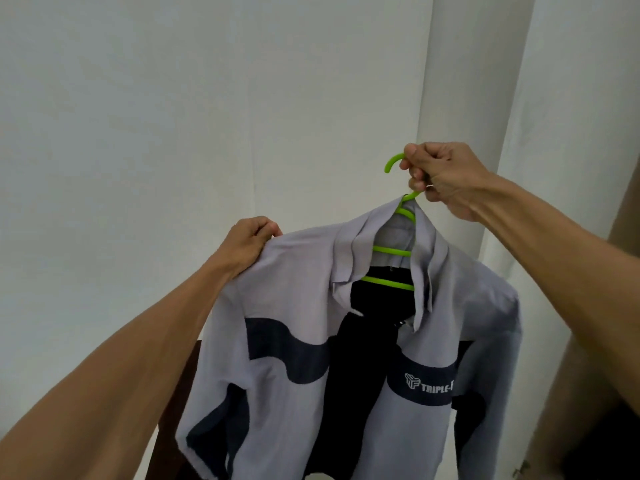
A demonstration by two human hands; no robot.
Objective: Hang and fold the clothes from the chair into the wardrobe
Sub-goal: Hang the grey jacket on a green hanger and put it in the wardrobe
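Note:
A pale lilac-grey jacket (298,341) with dark navy bands and a dark lining hangs on a bright green plastic hanger (393,251) in front of me. Its front is open and white lettering shows on the right chest band. My right hand (441,178) grips the hanger just below its hook and holds it up. My left hand (247,245) pinches the jacket's left shoulder seam. The hanger's rungs show through the open collar; its arms are hidden under the cloth.
A white wall (173,116) fills the background, with a white column or curtain fold (464,81) behind my right hand. A dark wooden chair back (180,410) stands behind the jacket at lower left. A brown panel edge (623,220) shows at far right.

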